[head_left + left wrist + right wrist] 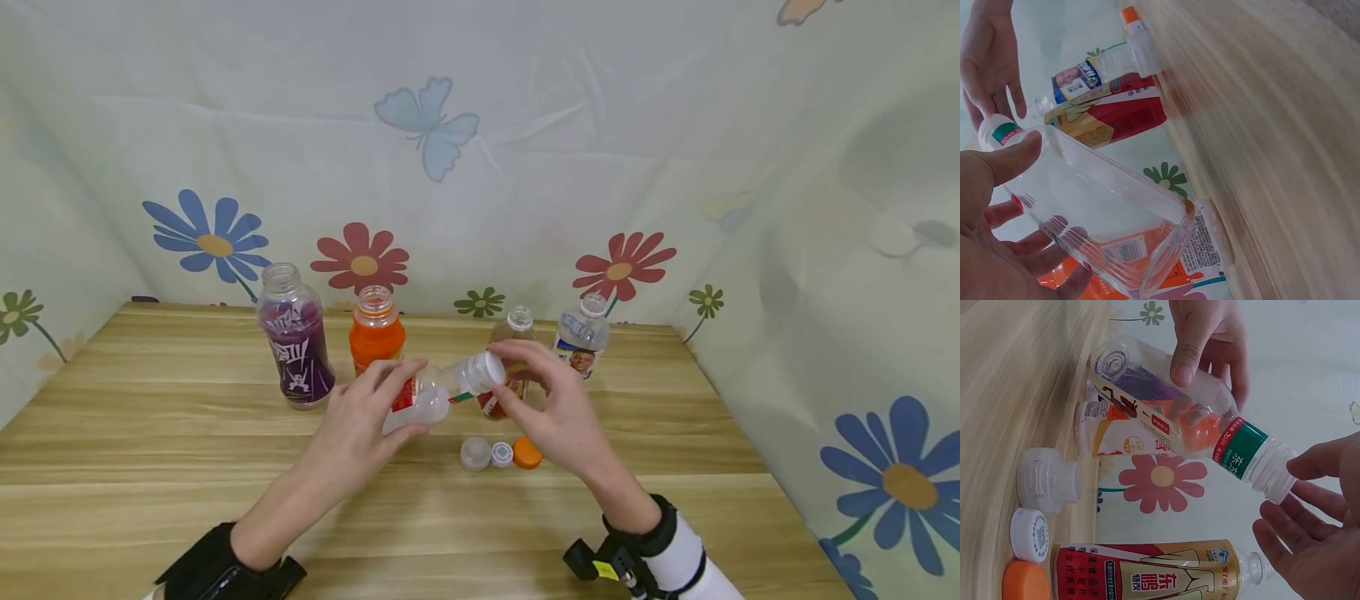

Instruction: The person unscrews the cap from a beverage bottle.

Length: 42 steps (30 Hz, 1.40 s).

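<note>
My left hand [360, 421] grips a clear, square-sided plastic bottle [431, 400] around its body, above the table. The bottle lies tilted, its neck towards the right, with a green and red band [1244, 447] near the neck. It looks empty. A white cap [487, 371] sits on its mouth. Thumb and fingers of my right hand [558, 412] pinch this cap from its sides; in the right wrist view the thumb [1316, 459] lies against it. Below the hands, a translucent cap [475, 453], a small white cap [502, 455] and an orange cap [527, 453] lie in a row.
Uncapped bottles stand along the back of the wooden table [187, 467]: a purple one [303, 354], an orange one [377, 337], a red-and-gold-labelled one [1147, 572] and a clear one with a blue label [581, 333]. A flower-printed cloth [525, 183] hangs behind them.
</note>
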Available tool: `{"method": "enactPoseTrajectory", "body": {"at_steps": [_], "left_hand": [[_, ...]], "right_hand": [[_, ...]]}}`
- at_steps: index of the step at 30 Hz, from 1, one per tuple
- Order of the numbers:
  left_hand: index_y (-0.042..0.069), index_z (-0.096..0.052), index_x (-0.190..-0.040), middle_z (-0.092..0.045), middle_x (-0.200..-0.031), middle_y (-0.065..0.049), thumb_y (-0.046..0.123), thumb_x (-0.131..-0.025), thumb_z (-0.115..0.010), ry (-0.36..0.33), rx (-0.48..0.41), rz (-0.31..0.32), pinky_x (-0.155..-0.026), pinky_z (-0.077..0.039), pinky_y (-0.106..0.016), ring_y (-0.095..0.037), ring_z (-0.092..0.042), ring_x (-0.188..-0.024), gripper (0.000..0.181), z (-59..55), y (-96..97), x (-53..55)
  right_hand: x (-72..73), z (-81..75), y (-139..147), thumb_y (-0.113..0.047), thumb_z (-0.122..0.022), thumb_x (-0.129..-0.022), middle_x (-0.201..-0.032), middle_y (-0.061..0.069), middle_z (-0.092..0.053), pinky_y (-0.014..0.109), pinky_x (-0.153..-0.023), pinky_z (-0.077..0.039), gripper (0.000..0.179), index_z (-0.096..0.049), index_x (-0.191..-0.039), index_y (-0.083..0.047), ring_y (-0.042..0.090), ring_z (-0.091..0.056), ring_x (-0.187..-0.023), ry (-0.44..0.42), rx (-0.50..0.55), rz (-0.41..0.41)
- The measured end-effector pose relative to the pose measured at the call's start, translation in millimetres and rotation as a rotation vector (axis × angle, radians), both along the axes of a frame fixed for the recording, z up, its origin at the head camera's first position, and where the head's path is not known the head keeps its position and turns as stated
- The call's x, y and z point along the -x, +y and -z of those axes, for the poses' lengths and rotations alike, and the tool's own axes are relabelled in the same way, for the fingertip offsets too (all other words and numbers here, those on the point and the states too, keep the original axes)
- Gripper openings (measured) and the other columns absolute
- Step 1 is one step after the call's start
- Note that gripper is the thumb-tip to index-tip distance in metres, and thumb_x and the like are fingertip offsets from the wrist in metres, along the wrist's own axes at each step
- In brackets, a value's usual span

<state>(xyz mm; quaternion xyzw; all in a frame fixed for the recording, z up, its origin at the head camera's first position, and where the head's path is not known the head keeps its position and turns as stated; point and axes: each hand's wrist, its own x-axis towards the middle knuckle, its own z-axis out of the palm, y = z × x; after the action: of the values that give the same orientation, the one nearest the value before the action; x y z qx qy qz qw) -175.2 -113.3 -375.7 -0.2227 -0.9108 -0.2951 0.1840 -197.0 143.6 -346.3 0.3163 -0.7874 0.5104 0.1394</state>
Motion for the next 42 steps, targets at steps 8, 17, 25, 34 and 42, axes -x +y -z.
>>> {"method": "enactPoseTrajectory", "body": {"at_steps": [8,17,25,34,42], "left_hand": [[0.015,-0.056,-0.145,-0.061,-0.126,-0.011,0.02,-0.075,-0.093,0.001,0.002,-0.006,-0.093,-0.042,-0.061,-0.03,-0.06,-0.116,0.079,0.6,0.4,0.1],[0.014,-0.057,-0.145,-0.061,-0.127,-0.012,0.022,-0.076,-0.093,-0.004,0.01,-0.016,-0.094,-0.041,-0.061,-0.03,-0.059,-0.118,0.078,0.3,0.0,-0.7],[0.013,-0.056,-0.145,-0.061,-0.126,-0.012,0.021,-0.076,-0.093,-0.012,0.011,-0.019,-0.094,-0.041,-0.061,-0.03,-0.059,-0.117,0.078,-0.1,0.2,-1.0],[0.013,-0.057,-0.145,-0.061,-0.126,-0.012,0.021,-0.076,-0.093,-0.013,0.011,-0.019,-0.094,-0.041,-0.061,-0.03,-0.059,-0.117,0.078,-0.2,0.1,-0.9],[0.014,-0.056,-0.145,-0.061,-0.126,-0.011,0.021,-0.078,-0.092,-0.015,0.019,-0.011,-0.094,-0.041,-0.061,-0.031,-0.06,-0.117,0.077,0.2,0.0,-0.7]], "right_hand": [[-2.1,0.0,-1.1,-0.002,-0.072,-0.095,-0.124,0.005,-0.066,0.051,-0.097,-0.053,0.032,-0.069,-0.127,-0.005,0.02,-0.064,-0.109,-0.038,0.035,0.018],[-1.9,-2.1,-1.8,-0.006,-0.077,-0.093,-0.117,0.004,-0.068,0.052,-0.09,-0.056,0.037,-0.067,-0.128,-0.004,0.021,-0.064,-0.104,-0.078,-0.021,0.084],[-1.6,-2.0,-1.8,-0.003,-0.078,-0.091,-0.116,0.002,-0.066,0.05,-0.088,-0.057,0.039,-0.068,-0.129,-0.006,0.018,-0.062,-0.104,-0.051,-0.051,0.08],[-1.0,-1.4,-2.5,-0.002,-0.076,-0.092,-0.121,0.005,-0.065,0.05,-0.086,-0.058,0.041,-0.065,-0.132,-0.004,0.022,-0.063,-0.101,-0.062,-0.05,0.062],[-1.6,-0.6,-1.8,-0.006,-0.073,-0.096,-0.117,0.004,-0.066,0.04,-0.09,-0.057,0.032,-0.07,-0.127,-0.005,0.02,-0.064,-0.102,-0.068,-0.004,0.049]]}}
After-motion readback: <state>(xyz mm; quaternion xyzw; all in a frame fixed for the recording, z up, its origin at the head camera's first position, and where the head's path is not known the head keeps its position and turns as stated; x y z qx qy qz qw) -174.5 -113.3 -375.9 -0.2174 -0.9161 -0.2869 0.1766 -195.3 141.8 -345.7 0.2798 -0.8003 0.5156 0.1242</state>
